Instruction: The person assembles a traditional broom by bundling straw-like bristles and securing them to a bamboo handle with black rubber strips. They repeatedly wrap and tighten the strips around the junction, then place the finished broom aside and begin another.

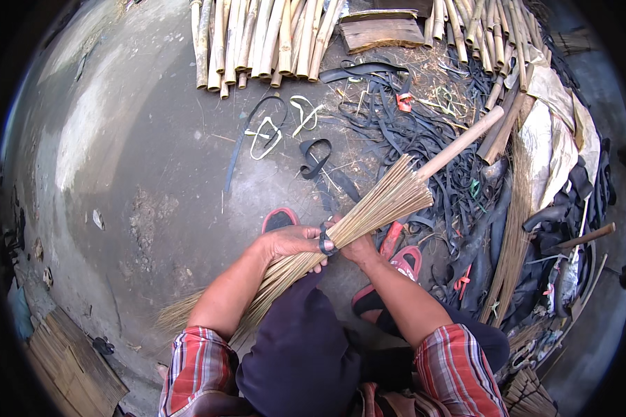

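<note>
A broom of thin tan sticks [379, 207] lies slanted across my lap, its wooden handle [459, 144] pointing up and right. The brush end fans out at the lower left [181, 314]. My left hand [289, 242] grips the bundle from above. A dark rubber band [326, 241] wraps the sticks beside its fingers. My right hand [358, 248] is closed on the bundle just right of that band.
A row of bamboo poles [257, 38] lies at the top. Black rubber strips [396, 118] litter the concrete ahead and to the right. A wooden block [381, 31] sits at the top. Red sandals [405, 261] are under my feet. A hammer-like tool [577, 241] lies right.
</note>
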### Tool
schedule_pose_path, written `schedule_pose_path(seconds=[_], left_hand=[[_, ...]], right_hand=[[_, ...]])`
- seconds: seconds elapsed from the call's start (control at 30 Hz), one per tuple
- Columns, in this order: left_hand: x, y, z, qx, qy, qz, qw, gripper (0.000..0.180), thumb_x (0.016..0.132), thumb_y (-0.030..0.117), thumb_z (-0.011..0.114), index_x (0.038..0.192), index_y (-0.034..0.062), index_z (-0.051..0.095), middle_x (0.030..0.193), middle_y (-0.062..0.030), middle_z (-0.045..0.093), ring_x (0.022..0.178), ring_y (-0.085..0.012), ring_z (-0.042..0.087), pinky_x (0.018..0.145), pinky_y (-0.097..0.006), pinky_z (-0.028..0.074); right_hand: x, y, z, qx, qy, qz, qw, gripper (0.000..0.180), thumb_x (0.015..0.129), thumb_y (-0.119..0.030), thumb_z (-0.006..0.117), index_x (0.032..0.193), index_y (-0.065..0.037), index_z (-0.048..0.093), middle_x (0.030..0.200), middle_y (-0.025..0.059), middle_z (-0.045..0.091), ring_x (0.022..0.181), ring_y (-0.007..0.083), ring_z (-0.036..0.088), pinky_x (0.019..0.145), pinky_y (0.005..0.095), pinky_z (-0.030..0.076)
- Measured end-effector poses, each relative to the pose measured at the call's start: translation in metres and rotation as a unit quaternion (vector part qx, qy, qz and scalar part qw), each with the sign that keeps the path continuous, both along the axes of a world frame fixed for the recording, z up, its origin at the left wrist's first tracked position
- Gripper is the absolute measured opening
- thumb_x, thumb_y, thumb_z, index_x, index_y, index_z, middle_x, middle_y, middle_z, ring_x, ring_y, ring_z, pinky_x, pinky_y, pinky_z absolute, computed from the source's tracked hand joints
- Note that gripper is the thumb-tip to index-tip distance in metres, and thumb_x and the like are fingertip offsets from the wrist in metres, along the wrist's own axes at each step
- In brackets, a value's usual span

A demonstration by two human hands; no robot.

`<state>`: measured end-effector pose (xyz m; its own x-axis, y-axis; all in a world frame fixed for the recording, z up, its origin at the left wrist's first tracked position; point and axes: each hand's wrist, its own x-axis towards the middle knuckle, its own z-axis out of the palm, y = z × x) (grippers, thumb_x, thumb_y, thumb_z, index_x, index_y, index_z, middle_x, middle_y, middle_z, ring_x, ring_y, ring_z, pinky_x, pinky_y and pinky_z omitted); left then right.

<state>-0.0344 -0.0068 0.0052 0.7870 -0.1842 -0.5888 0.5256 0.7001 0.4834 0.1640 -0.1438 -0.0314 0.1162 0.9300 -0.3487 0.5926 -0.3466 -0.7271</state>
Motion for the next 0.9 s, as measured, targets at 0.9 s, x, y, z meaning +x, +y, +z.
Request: schedule_pose_path(seconds=[0.9], left_hand=[[0.006, -0.012, -0.036, 0.476, 0.144, 0.008, 0.868, 0.079, 0.080, 0.066, 0.080, 0.128, 0.0027, 0.073, 0.112, -0.0263, 0.076, 0.106, -0.0379, 0.074, 0.094, -0.044, 0.055]], right_hand=[[-0.044, -0.024, 0.027, -0.029, 0.027, -0.053, 0.998, 0.024, 0.106, -0.023, 0.057, 0.114, -0.002, 0.061, 0.103, 0.0286, 0.070, 0.099, 0.0509, 0.067, 0.084, 0.0551, 0.052]])
